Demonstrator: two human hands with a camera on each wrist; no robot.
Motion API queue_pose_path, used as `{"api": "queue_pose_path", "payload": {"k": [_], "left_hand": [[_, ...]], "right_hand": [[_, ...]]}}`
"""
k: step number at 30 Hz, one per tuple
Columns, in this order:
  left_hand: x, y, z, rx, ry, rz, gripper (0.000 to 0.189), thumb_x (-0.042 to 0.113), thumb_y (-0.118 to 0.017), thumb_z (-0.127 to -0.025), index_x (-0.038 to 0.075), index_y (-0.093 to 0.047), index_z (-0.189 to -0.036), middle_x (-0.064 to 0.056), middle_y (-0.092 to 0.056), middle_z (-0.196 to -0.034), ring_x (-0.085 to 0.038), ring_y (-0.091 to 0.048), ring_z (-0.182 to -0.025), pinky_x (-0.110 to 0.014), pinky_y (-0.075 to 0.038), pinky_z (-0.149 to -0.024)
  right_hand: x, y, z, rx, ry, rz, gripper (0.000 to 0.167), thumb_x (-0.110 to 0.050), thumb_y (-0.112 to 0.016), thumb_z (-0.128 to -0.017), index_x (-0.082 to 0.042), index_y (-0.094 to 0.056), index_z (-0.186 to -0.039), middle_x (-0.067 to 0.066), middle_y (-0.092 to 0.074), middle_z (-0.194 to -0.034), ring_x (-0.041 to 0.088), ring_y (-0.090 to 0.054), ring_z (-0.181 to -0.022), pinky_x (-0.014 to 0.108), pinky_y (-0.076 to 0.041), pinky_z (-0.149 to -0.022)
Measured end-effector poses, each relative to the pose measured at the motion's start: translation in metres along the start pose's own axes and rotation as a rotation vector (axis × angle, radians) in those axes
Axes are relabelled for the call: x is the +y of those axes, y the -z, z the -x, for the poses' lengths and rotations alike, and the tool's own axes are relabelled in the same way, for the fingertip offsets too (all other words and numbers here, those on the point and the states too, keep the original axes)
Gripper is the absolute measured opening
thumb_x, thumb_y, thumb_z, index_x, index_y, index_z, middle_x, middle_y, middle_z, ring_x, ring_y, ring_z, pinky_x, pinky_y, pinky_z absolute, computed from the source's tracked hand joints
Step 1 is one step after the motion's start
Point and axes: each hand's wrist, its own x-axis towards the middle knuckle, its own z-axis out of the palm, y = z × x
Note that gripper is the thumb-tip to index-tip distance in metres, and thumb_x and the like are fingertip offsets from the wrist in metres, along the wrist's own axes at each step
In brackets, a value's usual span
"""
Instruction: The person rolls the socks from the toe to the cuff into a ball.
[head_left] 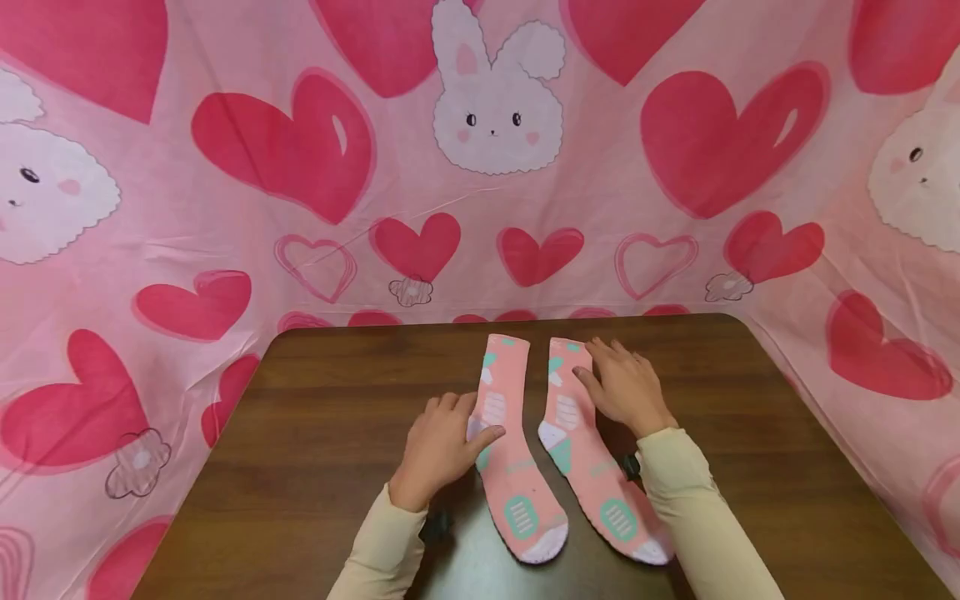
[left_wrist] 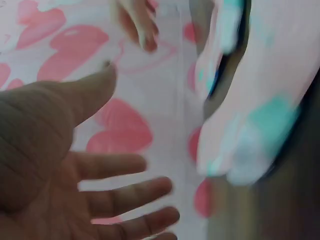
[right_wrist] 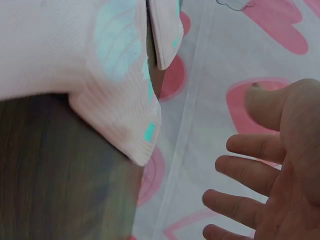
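Two pink socks with mint-green and white patches lie flat side by side, cuffs toward the far edge and white toes toward me. Beside the heel of the left sock [head_left: 517, 450] is my left hand [head_left: 442, 443], its thumb reaching over the fabric in the head view. My right hand [head_left: 626, 387] is at the cuff end of the right sock [head_left: 588, 479], fingers spread. In the left wrist view, the left hand [left_wrist: 45, 160] has extended fingers and an unfilled palm. The right wrist view shows straight fingers on the right hand [right_wrist: 295, 150], apart from a sock cuff [right_wrist: 120, 115].
The socks lie on a dark brown wooden table [head_left: 322, 417] with rounded far corners. Behind it and along both sides hangs a pink cloth [head_left: 480, 196] printed with hearts and bunnies. Small dark devices sit at both wrists, below the cream sleeves [head_left: 386, 546].
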Motion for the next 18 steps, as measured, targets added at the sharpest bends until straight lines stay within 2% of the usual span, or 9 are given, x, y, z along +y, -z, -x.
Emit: {"api": "queue_pose_path", "payload": {"k": [3,5,7,10,12,15,18], "left_hand": [[0.003,-0.004,0.015,-0.004,0.076,0.154,0.061,0.053,-0.073,-0.088,0.006,-0.063,-0.125,-0.001,-0.065,-0.092,-0.017,-0.061,-0.079,-0.038,-0.051,-0.062],[0.005,-0.006,0.025,-0.023,0.128,0.232,0.055,0.050,-0.076,-0.086,0.007,-0.063,-0.118,0.008,-0.060,-0.077,-0.009,-0.056,-0.064,-0.032,-0.046,-0.055],[0.007,-0.008,0.035,-0.042,0.172,0.296,0.044,0.047,-0.077,-0.085,0.009,-0.066,-0.104,0.012,-0.054,-0.065,-0.005,-0.050,-0.054,-0.030,-0.042,-0.051],[0.009,-0.012,0.051,-0.078,0.215,0.373,0.034,0.045,-0.078,-0.084,0.015,-0.065,-0.078,0.015,-0.051,-0.056,-0.004,-0.047,-0.049,-0.027,-0.040,-0.047],[0.009,-0.015,0.061,-0.107,0.227,0.407,0.037,0.044,-0.079,-0.083,0.019,-0.062,-0.063,0.015,-0.049,-0.051,-0.003,-0.045,-0.047,-0.026,-0.038,-0.045],[0.010,-0.020,0.073,-0.162,0.226,0.455,0.043,0.043,-0.080,-0.082,0.019,-0.061,-0.053,0.016,-0.048,-0.045,-0.003,-0.045,-0.043,-0.025,-0.038,-0.043],[0.012,-0.026,0.082,-0.214,0.242,0.503,0.044,0.044,-0.081,-0.082,0.017,-0.063,-0.052,0.014,-0.048,-0.041,-0.004,-0.048,-0.038,-0.025,-0.041,-0.044]], "right_hand": [[0.001,-0.005,-0.008,0.028,0.020,-0.017,0.049,-0.030,-0.062,-0.098,0.002,-0.060,-0.135,0.026,-0.054,-0.140,0.047,-0.054,-0.123,0.062,-0.045,-0.094],[0.002,-0.008,-0.013,0.038,0.020,-0.028,0.047,-0.029,-0.064,-0.097,0.002,-0.063,-0.131,0.024,-0.059,-0.134,0.046,-0.059,-0.115,0.060,-0.049,-0.087],[0.001,-0.010,-0.018,0.044,0.009,-0.037,0.044,-0.029,-0.066,-0.095,0.002,-0.066,-0.127,0.022,-0.066,-0.125,0.044,-0.064,-0.105,0.058,-0.052,-0.080],[-0.001,-0.015,-0.027,0.034,-0.025,-0.054,0.039,-0.028,-0.068,-0.095,0.001,-0.070,-0.120,0.016,-0.073,-0.107,0.038,-0.068,-0.090,0.052,-0.054,-0.071],[-0.004,-0.019,-0.034,0.019,-0.056,-0.069,0.035,-0.028,-0.069,-0.094,0.000,-0.072,-0.116,0.012,-0.074,-0.094,0.034,-0.068,-0.083,0.049,-0.054,-0.066],[-0.009,-0.027,-0.047,-0.006,-0.110,-0.100,0.030,-0.027,-0.069,-0.094,-0.004,-0.074,-0.114,0.005,-0.072,-0.082,0.030,-0.066,-0.080,0.045,-0.053,-0.062],[-0.014,-0.036,-0.059,-0.055,-0.152,-0.137,0.028,-0.026,-0.067,-0.095,-0.006,-0.075,-0.113,0.004,-0.072,-0.086,0.030,-0.066,-0.086,0.047,-0.054,-0.066]]}}
